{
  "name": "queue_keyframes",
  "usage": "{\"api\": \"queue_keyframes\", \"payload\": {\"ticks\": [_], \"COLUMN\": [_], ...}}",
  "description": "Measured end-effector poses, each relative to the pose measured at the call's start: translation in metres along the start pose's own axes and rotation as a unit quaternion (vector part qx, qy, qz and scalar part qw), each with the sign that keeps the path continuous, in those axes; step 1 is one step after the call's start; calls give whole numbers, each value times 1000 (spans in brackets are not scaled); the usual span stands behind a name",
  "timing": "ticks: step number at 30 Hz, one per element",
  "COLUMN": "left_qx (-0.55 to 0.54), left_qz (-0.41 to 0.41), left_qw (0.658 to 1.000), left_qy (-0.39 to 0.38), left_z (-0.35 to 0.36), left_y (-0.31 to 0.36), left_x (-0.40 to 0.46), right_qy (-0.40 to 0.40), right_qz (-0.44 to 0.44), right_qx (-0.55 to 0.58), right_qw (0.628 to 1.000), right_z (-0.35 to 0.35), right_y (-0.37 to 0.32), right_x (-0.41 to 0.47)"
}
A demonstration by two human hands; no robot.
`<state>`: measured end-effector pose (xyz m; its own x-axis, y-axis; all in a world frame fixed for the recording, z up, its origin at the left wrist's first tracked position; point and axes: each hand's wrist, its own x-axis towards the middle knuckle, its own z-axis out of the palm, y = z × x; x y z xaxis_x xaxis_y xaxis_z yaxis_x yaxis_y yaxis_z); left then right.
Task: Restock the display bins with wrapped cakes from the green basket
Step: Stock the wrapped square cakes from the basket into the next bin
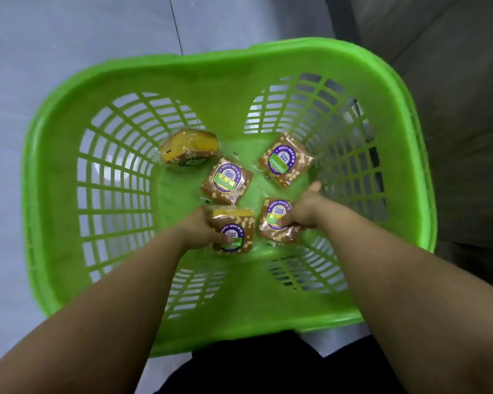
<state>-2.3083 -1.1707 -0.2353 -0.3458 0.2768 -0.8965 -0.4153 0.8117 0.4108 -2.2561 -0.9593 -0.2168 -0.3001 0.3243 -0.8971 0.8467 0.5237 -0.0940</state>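
Observation:
A green lattice basket (69,155) fills the view from above, with several wrapped brown cakes on its floor, each with a purple and green round label. My left hand (202,230) is closed around the near-middle cake (236,240). My right hand (302,209) grips the cake beside it (276,223), thumb on the label. Three more cakes lie loose farther in: one in the middle (227,180), one at the far right (285,160), and one tipped on its side at the far left (190,149), showing its yellow sponge. No display bins are in view.
The basket stands on a pale grey floor (40,52). A dark grey wall or cabinet side (453,109) rises close to the basket's right rim. My dark trousers (256,368) show at the bottom edge.

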Motion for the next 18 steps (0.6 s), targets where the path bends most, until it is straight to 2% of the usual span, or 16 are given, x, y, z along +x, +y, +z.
{"api": "queue_keyframes", "payload": {"ticks": [4, 7, 10, 15, 18], "left_qx": [-42, -91, -192, -298, -312], "left_qz": [3, 28, 52, 105, 135], "left_qw": [998, 995, 979, 937, 928], "left_qy": [-39, 1, 52, 146, 153], "left_z": [4, 1, 0, -6, -11], "left_y": [0, -1, 13, 58, 101], "left_x": [-4, -7, -23, -105, -184], "right_qy": [-21, -42, -36, 84, 107], "right_qz": [-5, -16, -53, -136, -178], "right_qx": [92, 188, 278, 413, 537], "right_qw": [995, 981, 958, 896, 818], "right_z": [-6, -8, -12, -41, -73], "right_y": [2, 1, -3, -3, 9], "right_x": [0, -6, -20, -111, -201]}}
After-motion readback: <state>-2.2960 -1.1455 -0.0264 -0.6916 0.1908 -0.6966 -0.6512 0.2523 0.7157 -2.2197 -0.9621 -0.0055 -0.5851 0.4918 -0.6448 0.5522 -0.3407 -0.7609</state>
